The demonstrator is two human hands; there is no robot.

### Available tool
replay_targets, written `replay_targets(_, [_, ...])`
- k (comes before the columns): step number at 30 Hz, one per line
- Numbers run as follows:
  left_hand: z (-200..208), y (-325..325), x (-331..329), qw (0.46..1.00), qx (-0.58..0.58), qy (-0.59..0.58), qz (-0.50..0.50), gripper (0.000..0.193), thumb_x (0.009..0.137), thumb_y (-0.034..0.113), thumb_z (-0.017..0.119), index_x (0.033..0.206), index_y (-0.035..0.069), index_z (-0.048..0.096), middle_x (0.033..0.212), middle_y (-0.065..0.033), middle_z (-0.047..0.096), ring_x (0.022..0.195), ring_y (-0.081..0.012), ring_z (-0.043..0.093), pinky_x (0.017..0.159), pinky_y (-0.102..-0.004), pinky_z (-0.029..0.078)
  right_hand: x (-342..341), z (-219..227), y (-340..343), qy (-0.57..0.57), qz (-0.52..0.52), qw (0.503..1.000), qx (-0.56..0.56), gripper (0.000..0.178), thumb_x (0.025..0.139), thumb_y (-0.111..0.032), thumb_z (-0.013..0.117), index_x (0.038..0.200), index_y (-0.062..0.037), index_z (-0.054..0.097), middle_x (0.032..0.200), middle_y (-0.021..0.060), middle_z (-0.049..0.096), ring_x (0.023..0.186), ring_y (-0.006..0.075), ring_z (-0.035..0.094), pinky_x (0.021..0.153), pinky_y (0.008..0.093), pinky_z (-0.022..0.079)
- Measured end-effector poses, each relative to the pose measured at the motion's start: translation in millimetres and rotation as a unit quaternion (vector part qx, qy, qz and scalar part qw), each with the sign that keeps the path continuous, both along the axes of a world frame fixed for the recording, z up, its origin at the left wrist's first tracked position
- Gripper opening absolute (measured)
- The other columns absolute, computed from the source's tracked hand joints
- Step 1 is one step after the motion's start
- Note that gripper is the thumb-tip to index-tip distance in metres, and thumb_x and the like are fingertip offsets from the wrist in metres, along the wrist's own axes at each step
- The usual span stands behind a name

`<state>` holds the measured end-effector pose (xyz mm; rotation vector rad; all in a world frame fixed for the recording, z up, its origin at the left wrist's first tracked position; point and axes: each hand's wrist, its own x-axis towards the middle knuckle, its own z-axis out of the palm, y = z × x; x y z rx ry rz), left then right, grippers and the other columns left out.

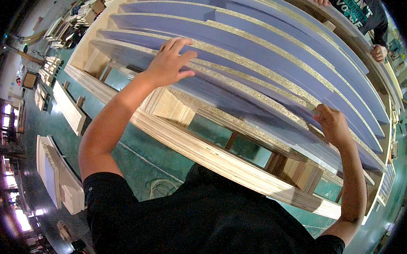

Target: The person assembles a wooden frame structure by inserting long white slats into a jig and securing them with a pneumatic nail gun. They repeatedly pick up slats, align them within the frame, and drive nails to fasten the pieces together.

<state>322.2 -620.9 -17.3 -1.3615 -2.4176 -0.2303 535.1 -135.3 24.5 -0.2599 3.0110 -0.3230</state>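
Note:
Several particleboard panels with blue-grey faces (263,42) stand on edge side by side in a long wooden frame. My left hand (172,63) is over the top edges of the nearer panels, its fingers and thumb spread with nothing between them. Farther right, my right hand (333,124) has its fingers curled at the rough top edge of a near panel (260,94); its fingertips are partly hidden. The frame's thick layered plywood rail (211,150) runs between my body and the panels.
Across the frame stands another person, one hand (379,53) at its far side. Wooden blocks (297,173) sit between rail and panels. On the green floor at left lie boards (69,106) and a stack of panels (56,174). A coiled cord (163,188) lies below the rail.

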Motion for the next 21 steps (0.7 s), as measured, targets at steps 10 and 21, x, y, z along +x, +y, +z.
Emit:
replay_targets(10, [-24.1,3.1,-13.0,0.993,-0.111,-0.044,0.008,0.072,0.086,0.035,0.074,0.148,0.015,0.043,0.142,-0.0098,0.051,0.133,-0.0302,0.046,0.111,-0.0501,0.032,10.8,-3.6,-15.4,-0.009,-0.072,0.997,-0.039,0.014,0.090,-0.011,0.066,0.099,-0.0036,0.059,0.095,0.0186,0.067,0.087,0.0425,0.067,0.074,0.0438,0.052])
replay_targets(21, [-11.4,-0.3,-13.9,0.989,-0.121,-0.067,0.056,0.068,0.078,0.044,0.078,0.133,0.013,0.054,0.129,-0.0084,0.057,0.125,-0.0304,0.050,0.106,-0.0479,0.037,20.4,-16.0,-13.8,-0.016,-0.049,0.994,-0.095,0.018,0.089,-0.002,0.062,0.105,-0.0006,0.056,0.088,0.0219,0.059,0.079,0.0417,0.058,0.072,0.0389,0.048])
